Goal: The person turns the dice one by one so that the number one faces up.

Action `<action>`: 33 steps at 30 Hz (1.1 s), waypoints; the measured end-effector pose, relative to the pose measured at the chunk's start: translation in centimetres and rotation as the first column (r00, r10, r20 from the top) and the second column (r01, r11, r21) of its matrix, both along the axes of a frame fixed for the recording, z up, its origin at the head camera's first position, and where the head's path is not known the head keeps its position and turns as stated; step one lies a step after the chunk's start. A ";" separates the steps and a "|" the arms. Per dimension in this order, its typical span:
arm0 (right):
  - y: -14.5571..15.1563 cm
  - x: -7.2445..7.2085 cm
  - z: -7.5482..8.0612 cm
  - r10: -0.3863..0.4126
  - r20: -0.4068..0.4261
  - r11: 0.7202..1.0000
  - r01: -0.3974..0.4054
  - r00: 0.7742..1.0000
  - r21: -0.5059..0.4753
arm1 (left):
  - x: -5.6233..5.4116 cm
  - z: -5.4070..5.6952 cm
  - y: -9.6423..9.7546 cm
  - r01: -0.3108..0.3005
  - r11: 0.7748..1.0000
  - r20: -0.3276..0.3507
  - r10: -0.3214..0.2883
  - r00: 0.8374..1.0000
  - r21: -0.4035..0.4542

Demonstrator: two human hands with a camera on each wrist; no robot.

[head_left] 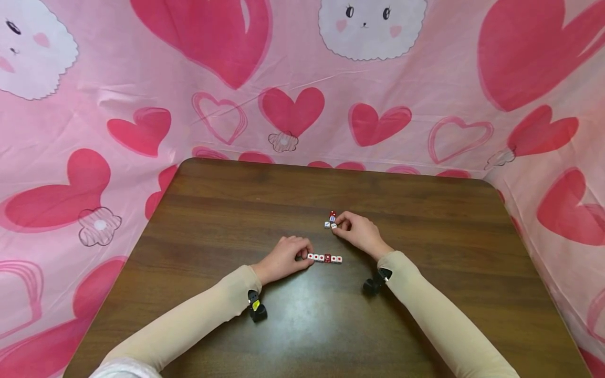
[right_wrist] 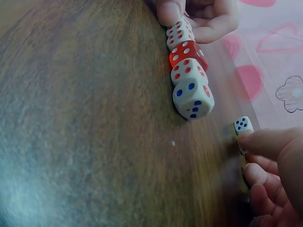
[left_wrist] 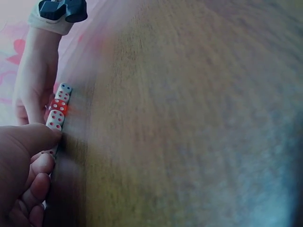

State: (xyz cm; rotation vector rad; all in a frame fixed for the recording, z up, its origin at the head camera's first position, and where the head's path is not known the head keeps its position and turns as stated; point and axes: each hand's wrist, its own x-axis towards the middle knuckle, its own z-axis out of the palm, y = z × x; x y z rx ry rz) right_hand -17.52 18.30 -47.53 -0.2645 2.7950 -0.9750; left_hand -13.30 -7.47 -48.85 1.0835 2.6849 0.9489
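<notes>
A straight row of dice runs across the table, mostly white with red dots on top and one red die (head_left: 328,258) among them. My left hand (head_left: 287,257) pinches the white die (head_left: 310,256) at the row's left end between thumb and finger. Farther back, my right hand (head_left: 360,231) pinches a white die (head_left: 333,226) with thumb and forefinger, the other fingers curled. Beside it lies another white die (head_left: 327,224), showing blue dots in the right wrist view. Behind these are a blue-dotted white die (head_left: 333,218) and a red die (head_left: 333,213).
The brown wooden table (head_left: 227,210) extends around both hands. A pink cloth (head_left: 293,68) with hearts hangs behind it and along its sides. Black wrist cameras (head_left: 258,313) sit on both beige sleeves (head_left: 198,315), low over the tabletop.
</notes>
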 end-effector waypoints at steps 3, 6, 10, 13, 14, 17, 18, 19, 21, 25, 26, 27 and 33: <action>-0.1 0.1 0.0 -0.005 0.001 1.000 0.005 1.000 0.006 | 0.0 -0.1 -0.1 -0.005 1.000 0.003 0.005 1.000 -0.001; -0.1 0.0 0.0 -0.015 -0.003 1.000 0.015 1.000 0.008 | 0.0 -0.1 0.0 -0.008 1.000 0.002 0.008 1.000 -0.002; 0.1 0.0 -0.1 0.003 0.000 1.000 -0.003 1.000 0.005 | 0.0 -0.3 0.0 -0.011 1.000 0.002 0.011 1.000 -0.001; 0.2 0.1 -0.1 0.016 0.009 1.000 -0.016 1.000 0.005 | 0.0 -0.4 0.0 -0.012 1.000 0.004 0.012 1.000 0.002; 0.1 0.1 -0.1 0.016 0.012 1.000 -0.016 1.000 0.008 | 0.0 -0.4 0.0 -0.012 1.000 0.005 0.012 1.000 0.004; 0.1 0.1 -0.2 0.005 0.012 1.000 -0.006 1.000 0.010 | 0.0 -0.4 0.0 -0.013 1.000 0.010 0.013 1.000 0.008; 0.1 0.1 -0.1 0.004 0.007 1.000 -0.004 1.000 0.011 | 0.0 -0.4 0.0 -0.013 1.000 0.012 0.013 1.000 0.009; 0.0 0.1 -0.2 0.000 0.004 1.000 -0.001 1.000 0.013 | 0.0 -0.4 0.0 -0.012 1.000 0.012 0.012 1.000 0.010; -0.1 0.1 -0.2 -0.003 -0.002 1.000 0.003 1.000 0.018 | 0.0 -0.4 0.0 -0.013 1.000 0.014 0.013 1.000 0.009; -0.1 0.0 -0.3 0.004 -0.013 1.000 -0.003 1.000 0.025 | 0.1 -0.4 -0.1 -0.013 1.000 0.011 0.013 1.000 0.015; -0.1 0.0 -0.4 0.007 -0.017 1.000 -0.006 1.000 0.029 | 0.1 -0.4 -0.1 -0.014 1.000 0.012 0.014 1.000 0.016; -0.1 0.0 -0.4 0.011 -0.020 0.999 -0.010 1.000 0.031 | 0.1 -0.4 -0.1 -0.015 1.000 0.013 0.015 1.000 0.018; -0.1 0.1 -0.4 0.019 -0.030 0.999 -0.018 0.999 0.039 | 0.1 -0.4 0.0 -0.018 1.000 0.024 0.017 1.000 0.016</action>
